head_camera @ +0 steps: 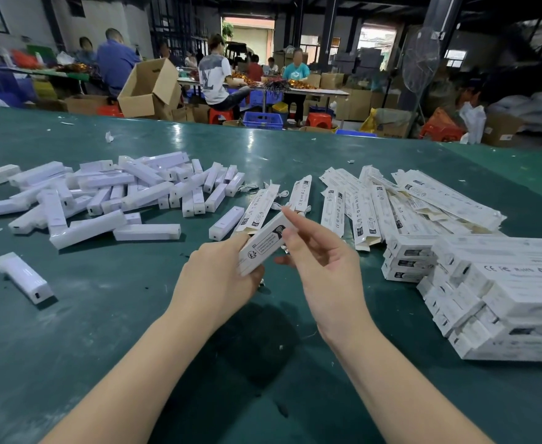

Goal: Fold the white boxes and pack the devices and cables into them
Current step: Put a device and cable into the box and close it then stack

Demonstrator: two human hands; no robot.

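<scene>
Both hands meet mid-table: the left hand [218, 277] grips a white box [265, 243] at its near end; the right hand [321, 267], fingers loosely curled, touches its far end.

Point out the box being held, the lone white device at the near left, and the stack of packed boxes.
held box [265, 243]: head view, on its printed face.
lone device [26, 278]: head view, mid-body.
stack of packed boxes [500, 296]: head view, on a top box's face.
</scene>
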